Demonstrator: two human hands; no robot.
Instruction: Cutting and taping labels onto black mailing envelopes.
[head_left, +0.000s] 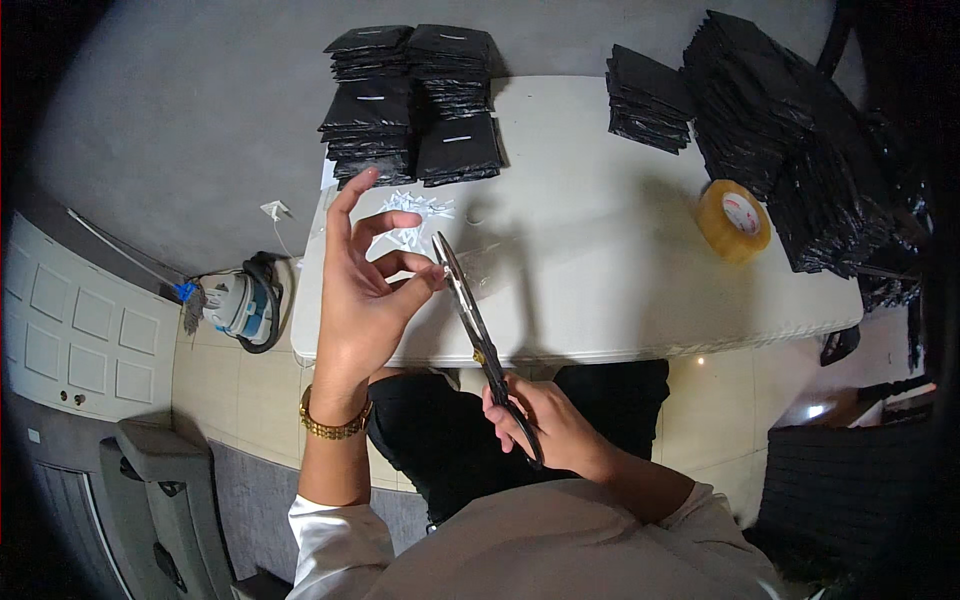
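My right hand (548,425) is wrapped round the dark handles of a pair of scissors (470,315), whose blades point away from me and up to the left. The blades lie close together. My left hand (375,285) is raised over the near left of the table, with thumb and a finger pinched beside the blades and the other fingers spread. What the pinch holds is too small to make out. A faint clear film (490,270) shows just right of the blades; whether it is held or lies on the table I cannot tell. Behind my left fingers lies a heap of small white strips (410,215).
Stacks of flat black packages (458,145) stand at the table's far left, several topped with a white strip. A smaller black stack (650,95) and a large pile of black packages (790,130) fill the right. A yellowish tape roll (735,222) rests on the white table (600,290).
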